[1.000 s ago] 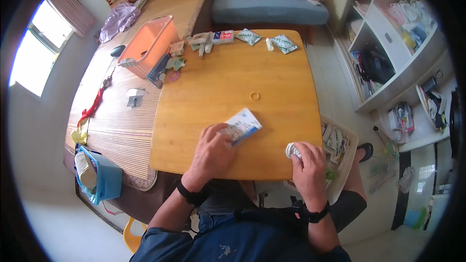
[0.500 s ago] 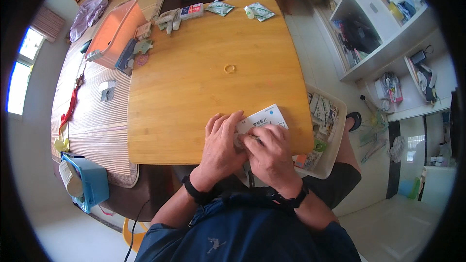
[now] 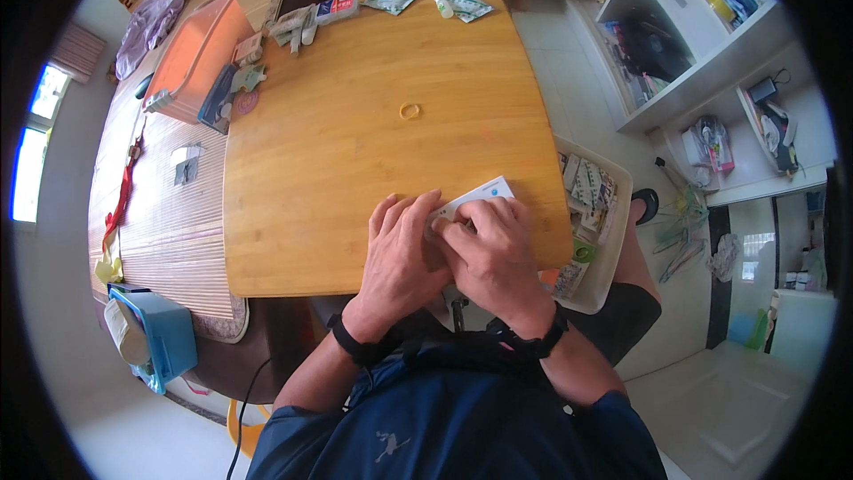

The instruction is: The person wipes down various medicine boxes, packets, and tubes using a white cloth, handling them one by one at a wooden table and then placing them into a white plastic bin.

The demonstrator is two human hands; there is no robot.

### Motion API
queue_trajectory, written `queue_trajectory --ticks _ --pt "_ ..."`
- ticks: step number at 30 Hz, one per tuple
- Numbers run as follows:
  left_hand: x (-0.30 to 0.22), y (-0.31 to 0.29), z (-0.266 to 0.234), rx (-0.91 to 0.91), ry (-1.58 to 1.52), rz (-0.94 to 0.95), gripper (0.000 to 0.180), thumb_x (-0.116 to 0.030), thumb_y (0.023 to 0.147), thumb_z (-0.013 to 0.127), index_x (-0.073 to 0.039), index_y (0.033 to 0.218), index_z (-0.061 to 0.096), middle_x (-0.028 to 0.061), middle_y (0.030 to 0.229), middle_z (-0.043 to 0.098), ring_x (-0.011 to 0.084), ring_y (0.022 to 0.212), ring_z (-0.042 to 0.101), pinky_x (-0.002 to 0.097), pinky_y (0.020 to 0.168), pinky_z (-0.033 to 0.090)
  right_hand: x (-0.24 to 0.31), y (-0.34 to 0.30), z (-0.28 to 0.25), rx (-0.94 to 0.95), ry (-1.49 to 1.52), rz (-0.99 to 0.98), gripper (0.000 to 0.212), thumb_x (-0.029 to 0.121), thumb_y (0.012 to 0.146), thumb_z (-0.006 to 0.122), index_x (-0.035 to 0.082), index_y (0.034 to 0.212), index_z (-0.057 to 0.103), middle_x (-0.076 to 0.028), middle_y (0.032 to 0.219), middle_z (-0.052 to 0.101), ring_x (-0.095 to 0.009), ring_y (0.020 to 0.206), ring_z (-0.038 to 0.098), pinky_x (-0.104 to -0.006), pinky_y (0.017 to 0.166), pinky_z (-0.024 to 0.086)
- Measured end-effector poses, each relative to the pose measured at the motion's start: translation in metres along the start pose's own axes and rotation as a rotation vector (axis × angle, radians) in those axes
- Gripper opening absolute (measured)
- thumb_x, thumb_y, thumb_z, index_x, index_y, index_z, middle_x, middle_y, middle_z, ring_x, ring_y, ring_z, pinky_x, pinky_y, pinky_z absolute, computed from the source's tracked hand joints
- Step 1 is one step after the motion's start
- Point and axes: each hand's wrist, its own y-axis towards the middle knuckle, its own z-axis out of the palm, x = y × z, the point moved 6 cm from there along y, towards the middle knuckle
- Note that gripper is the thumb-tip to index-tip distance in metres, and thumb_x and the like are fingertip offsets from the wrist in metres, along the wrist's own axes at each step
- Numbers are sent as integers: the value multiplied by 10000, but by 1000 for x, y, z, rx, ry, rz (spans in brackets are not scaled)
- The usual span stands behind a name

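Note:
A small white medicine box (image 3: 490, 188) with a blue dot is held near the front edge of the wooden table (image 3: 320, 160). My left hand (image 3: 400, 244) grips its left end, with the fingers curled and pressed against it. Over the box's middle lies my right hand (image 3: 493, 253), its thumb and fingers pinched at the near side, close to the left fingers. The two hands hide most of the box, so I cannot tell whether its flap is up. A yellow rubber band (image 3: 410, 111) rests on the table beyond them.
Packets (image 3: 466, 5), small boxes and a bottle line the table's far edge. An orange basket (image 3: 200, 58) stands at the far left and a blue bin (image 3: 169, 338) at the near left. A pale tray (image 3: 604, 289) full of packets sits beside the table's right edge.
My right hand has shifted further over the box and now covers more of its printed face. The box's far corner points slightly higher. The whole view has shifted a little.

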Motion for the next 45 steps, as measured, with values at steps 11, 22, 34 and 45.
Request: queue_trajectory --ticks 11,22,34,45 --pt "-11 4 -6 25 -33 -49 947 -241 808 1025 -44 1619 578 176 1530 699 414 1529 579 571 1382 353 -20 11 -23 -136 -105 40 149 155 983 854 136 1128 823 -32 1021 681 -277 1005 704 -479 942 501" --pt "-17 5 -8 5 5 -15 942 -311 796 1062 -31 1577 615 191 1468 737 414 1458 638 596 1370 358 -59 -6 -42 -222 -211 102 127 123 977 866 146 1099 843 -4 1008 693 -289 978 704 -498 899 509" --pt "-14 6 -4 -33 65 100 824 -338 781 1069 -44 1456 701 178 1444 754 411 1424 665 589 1323 418 -47 -32 -48 -185 -119 150 176 136 952 908 148 1117 849 -22 1046 694 -285 979 687 -490 920 502" --pt "-11 2 -4 -47 29 1 962 -348 768 1081 -22 1557 639 218 1463 736 434 1464 628 588 1339 401 -23 -30 -39 -164 -17 150 177 84 909 937 118 1069 871 -31 1022 725 -311 963 711 -469 875 543"
